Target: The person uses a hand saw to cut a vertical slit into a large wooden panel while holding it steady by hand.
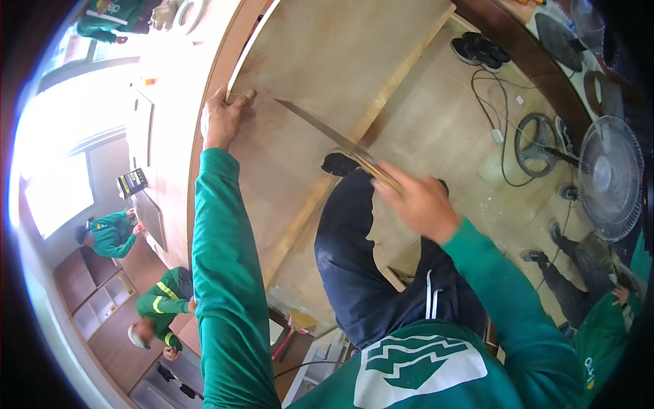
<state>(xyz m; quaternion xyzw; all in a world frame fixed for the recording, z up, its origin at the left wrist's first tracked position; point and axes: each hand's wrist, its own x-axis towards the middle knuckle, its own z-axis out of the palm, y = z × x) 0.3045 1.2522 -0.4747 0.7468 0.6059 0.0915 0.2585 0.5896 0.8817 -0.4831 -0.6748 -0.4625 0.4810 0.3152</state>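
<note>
My left hand (223,116) grips the near edge of a large plywood board (320,75), fingers curled over its corner. My right hand (420,202) holds a long thin wooden strip (327,134) that slants from the hand up and left across the board's face, its tip ending near my left hand. Both arms wear green sleeves. My knee in dark trousers (354,252) and a black shoe (338,163) rest against the board's lower edge.
A standing fan (608,177) and trailing cables (497,116) lie on the floor at right, with black shoes (480,51) beyond. Other people in green work at the left (112,233) and the lower left (163,307); another crouches at right (579,279).
</note>
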